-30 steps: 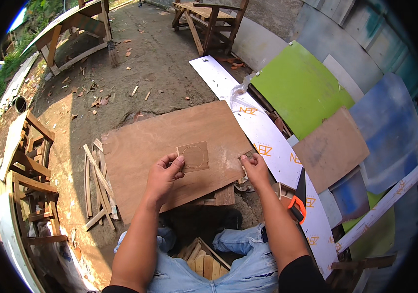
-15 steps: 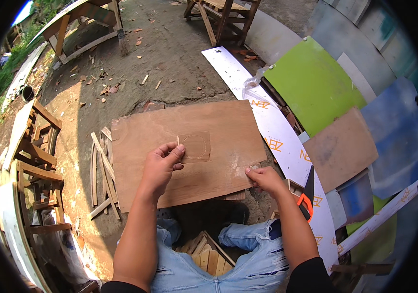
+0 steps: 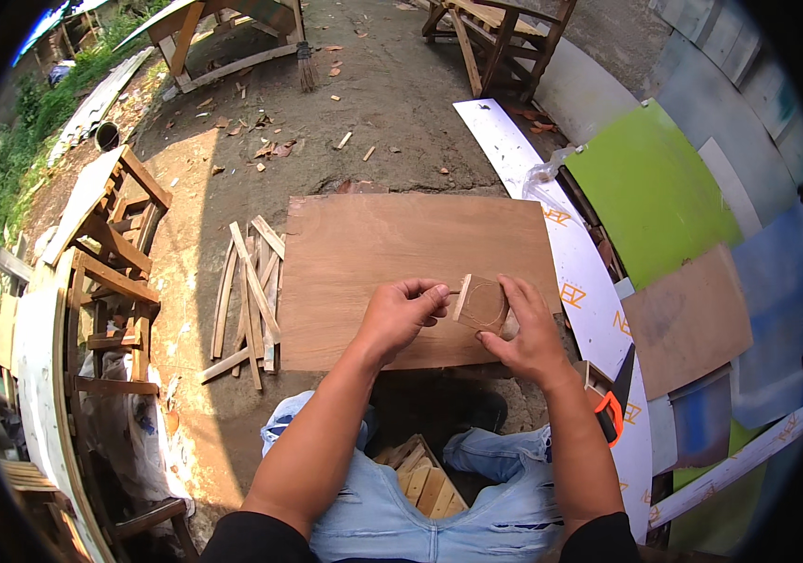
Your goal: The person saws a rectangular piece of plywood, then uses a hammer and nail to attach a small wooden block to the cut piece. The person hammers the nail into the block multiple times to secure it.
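Note:
My right hand [image 3: 531, 330] grips a small square wooden piece [image 3: 482, 305] by its right side, tilted up above the board. A round outline shows on the face of the piece, and a pale strip runs along its left edge. Close beside that edge, the thumb and fingers of my left hand [image 3: 405, 315] are pinched together. A thin dark bit seems to stick out from them toward the piece, too small to name. Under both hands lies a large brown plywood board [image 3: 364, 235], above my knees.
Loose wooden strips [image 3: 249, 300] lie left of the board. A saw with an orange handle [image 3: 613, 413] rests at the right, by a long white printed panel [image 3: 505, 155]. Wooden frames [image 3: 115, 281] stand at the left, and a green sheet [image 3: 650, 188] leans at the right.
My right hand has let go of the board's edge and now holds the square piece, lifted off the board. My left hand stays pinched beside it. The view has shifted left.

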The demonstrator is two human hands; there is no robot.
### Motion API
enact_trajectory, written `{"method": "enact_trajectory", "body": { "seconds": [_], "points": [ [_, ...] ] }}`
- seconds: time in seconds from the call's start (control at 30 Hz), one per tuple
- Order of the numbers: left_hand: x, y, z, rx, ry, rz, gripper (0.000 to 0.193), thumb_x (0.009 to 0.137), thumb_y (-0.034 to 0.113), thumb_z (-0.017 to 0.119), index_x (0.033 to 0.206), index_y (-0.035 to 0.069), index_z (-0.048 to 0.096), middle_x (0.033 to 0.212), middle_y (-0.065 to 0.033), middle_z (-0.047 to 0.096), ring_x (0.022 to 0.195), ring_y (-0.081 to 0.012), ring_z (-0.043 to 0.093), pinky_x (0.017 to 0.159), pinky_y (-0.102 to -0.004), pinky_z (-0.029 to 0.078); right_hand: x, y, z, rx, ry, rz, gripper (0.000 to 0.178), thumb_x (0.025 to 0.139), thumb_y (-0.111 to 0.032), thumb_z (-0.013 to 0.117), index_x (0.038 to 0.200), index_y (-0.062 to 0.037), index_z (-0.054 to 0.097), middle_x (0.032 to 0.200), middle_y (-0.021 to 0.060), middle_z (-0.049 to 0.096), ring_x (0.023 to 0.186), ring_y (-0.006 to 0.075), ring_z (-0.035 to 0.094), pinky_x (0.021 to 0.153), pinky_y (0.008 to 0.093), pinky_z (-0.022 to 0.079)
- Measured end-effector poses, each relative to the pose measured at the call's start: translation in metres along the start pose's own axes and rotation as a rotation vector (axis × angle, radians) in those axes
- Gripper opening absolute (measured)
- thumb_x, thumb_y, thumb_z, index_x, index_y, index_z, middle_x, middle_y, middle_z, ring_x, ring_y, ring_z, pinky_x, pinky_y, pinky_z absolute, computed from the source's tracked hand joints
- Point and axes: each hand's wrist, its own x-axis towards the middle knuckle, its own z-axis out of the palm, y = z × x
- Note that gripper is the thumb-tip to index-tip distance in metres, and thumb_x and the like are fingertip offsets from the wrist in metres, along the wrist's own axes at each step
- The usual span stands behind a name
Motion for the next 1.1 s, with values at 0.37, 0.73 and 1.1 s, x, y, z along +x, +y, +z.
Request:
{"method": "enact_trajectory", "body": {
  "seconds": [0.37, 0.73, 1.1],
  "points": [
    [-0.064, 0.013, -0.149, 0.039, 0.701, 0.351, 0.029, 0.108, 0.031, 0.053, 0.116, 0.006, 0.063, 0.097, -0.0031, 0.072, 0.084, -0.0112, 0.064, 0.072, -0.0255, 0.050, 0.009, 0.087, 0.017, 0.000, 0.387, 0.470, 0.094, 0.089, -0.045, 0.076, 0.156, 0.0032, 0.030, 0.141, 0.0267, 0.053, 0.125, 0.0382, 0.056, 0.105, 0.0445, 0.046],
    [-0.072, -0.075, -0.151, 0.352, 0.797, 0.273, 0.035, 0.111, 0.031, 0.044, 0.096, 0.002, 0.057, 0.086, -0.0028, 0.056, 0.078, -0.0109, 0.048, 0.072, -0.0295, 0.044, 0.019, 0.162, 0.059, 0.812, 0.612, 0.918, 0.047, 0.104, -0.041, 0.059, 0.098, 0.0038, 0.073, 0.090, 0.0073, 0.071, 0.077, 0.0155, 0.063, 0.069, 0.0334, 0.051],
    [-0.015, -0.024, -0.052, 0.530, 0.460, 0.242, 0.039, 0.109, 0.039, 0.041, 0.110, 0.003, 0.054, 0.097, -0.0300, 0.067, 0.094, -0.0505, 0.064, 0.081, -0.0528, 0.049, -0.079, 0.234, -0.045, 0.789, 0.884, 0.964, 0.054, 0.103, -0.046, 0.057, 0.108, 0.0060, 0.071, 0.101, 0.0112, 0.073, 0.087, 0.0206, 0.070, 0.077, 0.0351, 0.056]
  ]
}}
